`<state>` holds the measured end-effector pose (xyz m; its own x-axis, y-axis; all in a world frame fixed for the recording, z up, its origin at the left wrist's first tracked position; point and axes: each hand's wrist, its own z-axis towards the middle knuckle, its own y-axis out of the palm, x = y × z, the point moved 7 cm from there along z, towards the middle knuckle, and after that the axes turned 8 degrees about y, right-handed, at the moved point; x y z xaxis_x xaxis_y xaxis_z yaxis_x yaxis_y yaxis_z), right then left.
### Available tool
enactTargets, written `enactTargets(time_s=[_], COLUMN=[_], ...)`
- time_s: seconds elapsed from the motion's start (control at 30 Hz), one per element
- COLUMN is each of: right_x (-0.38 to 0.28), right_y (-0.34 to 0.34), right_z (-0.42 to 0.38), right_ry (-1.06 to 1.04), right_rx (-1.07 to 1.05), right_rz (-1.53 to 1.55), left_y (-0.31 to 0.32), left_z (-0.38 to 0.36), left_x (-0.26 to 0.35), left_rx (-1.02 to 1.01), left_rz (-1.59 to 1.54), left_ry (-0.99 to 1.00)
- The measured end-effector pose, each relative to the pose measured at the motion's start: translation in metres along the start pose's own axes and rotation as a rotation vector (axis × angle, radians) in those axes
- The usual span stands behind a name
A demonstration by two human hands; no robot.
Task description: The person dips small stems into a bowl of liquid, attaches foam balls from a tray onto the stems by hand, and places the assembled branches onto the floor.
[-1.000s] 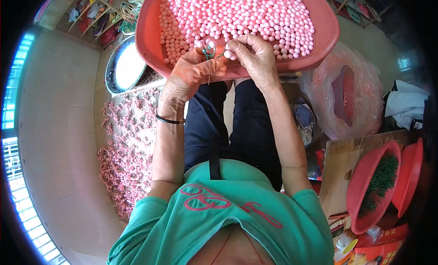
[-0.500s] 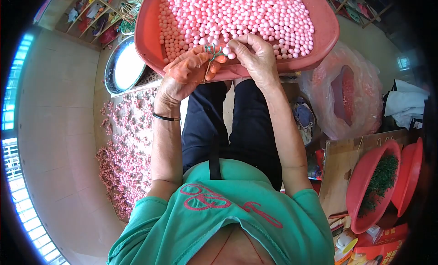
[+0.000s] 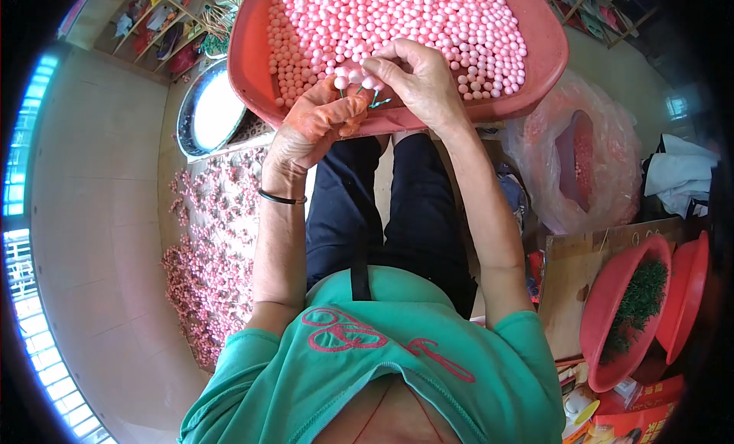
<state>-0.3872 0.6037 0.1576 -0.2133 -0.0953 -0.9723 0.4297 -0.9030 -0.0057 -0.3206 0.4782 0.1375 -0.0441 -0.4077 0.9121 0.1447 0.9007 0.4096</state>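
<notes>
Pinching a green-stemmed sprig [image 3: 374, 99] with the left hand [image 3: 323, 119] and seemingly a pink ball [image 3: 368, 83] with the right hand [image 3: 419, 81] at upper centre, apparently fitting balls onto stems, next likely calling for aligning another tip.

green stem [image 3: 375, 103] | branched | pink beads [image 3: 341, 82] on some tips | over tub [image 3: 547, 50]
</notes>
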Motion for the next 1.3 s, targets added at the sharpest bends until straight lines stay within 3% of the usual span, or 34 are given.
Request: enactTargets(time_s=[0.07, 0.17, 0.27, 0.37, 0.47, 0.6, 0.77, 0.87, 0.97, 1.17, 1.3], right_x=[-0.008, -0.016, -0.017, -0.013, -0.003, 0.018, 0.024, 0.024, 0.023, 0.024, 0.032], right_y=[0.006, 0.016, 0.017, 0.005, -0.019, -0.029, -0.013, 0.000, 0.002, -0.008, -0.029], right_z=[0.005, 0.012, 0.016, 0.014, 0.009, 0.007, 0.009, 0.010, 0.017, 0.013, 0.005], right_ry=[0.019, -0.022, -0.091, -0.135, -0.047, -0.039, -0.167, -0.210, -0.154, -0.225, -0.080], right_rx=[-0.025, -0.128, -0.097, 0.014, 0.157, 0.201, 0.247, 0.228, 0.240, 0.315, 0.311], right_rz=[0.006, -0.081, -0.204, -0.018, -0.117, -0.236, -0.708, -0.975, -1.069, -0.927, -0.459], left_y=[-0.009, -0.007, 0.001, -0.005, -0.012, -0.010, -0.002, -0.007, -0.006, -0.011, -0.006], left_z=[0.001, 0.001, -0.002, 0.000, 0.003, 0.003, 0.000, 0.002, 0.005, 0.005, 0.003], left_x=[-0.007, -0.006, 0.000, -0.007, -0.011, -0.004, 0.003, -0.003, -0.004, -0.008, -0.003], left_rx=[-0.042, -0.002, 0.094, 0.077, 0.088, 0.127, 0.246, 0.062, 0.047, 0.161, 0.201], left_rz=[0.089, 0.159, 0.248, 0.225, -0.005, -0.019, -0.061, -0.017, -0.029, -0.067, -0.050], left_ry=[-0.064, -0.029, -0.004, -0.026, 0.011, -0.008, 0.022, 0.000, 0.032, 0.013, 0.036])
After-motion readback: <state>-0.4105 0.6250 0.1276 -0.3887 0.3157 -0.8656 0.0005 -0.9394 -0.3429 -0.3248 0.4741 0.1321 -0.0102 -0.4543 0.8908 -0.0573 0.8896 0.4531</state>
